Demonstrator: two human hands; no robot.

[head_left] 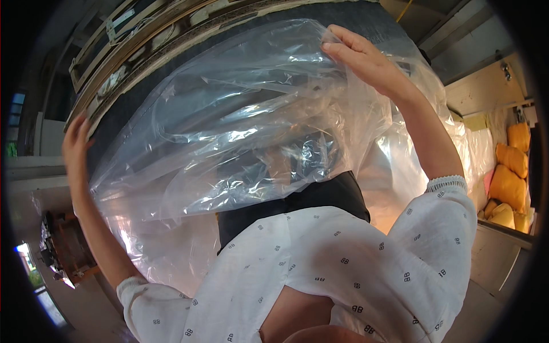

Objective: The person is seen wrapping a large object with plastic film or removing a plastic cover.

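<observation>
A large clear plastic sheet [246,114] lies wrinkled over a dark tabletop [200,66] and hangs down over its near edge toward my body. At the far right, my right hand [363,57] is closed, its thumb and fingers pinching the sheet's far edge. My left hand [76,150] is by the left end of the tabletop, beside the sheet's left corner. Its fingers point away from me, slightly apart, and nothing shows in them. More of the plastic falls in folds to the right, beneath my right forearm.
A long rail or machine frame [123,68] with cables runs along the tabletop's far left edge. Orange bundles [510,183] are stacked at the right, near a wooden cabinet panel [486,86]. A brown stool-like object [68,248] stands on the floor at left.
</observation>
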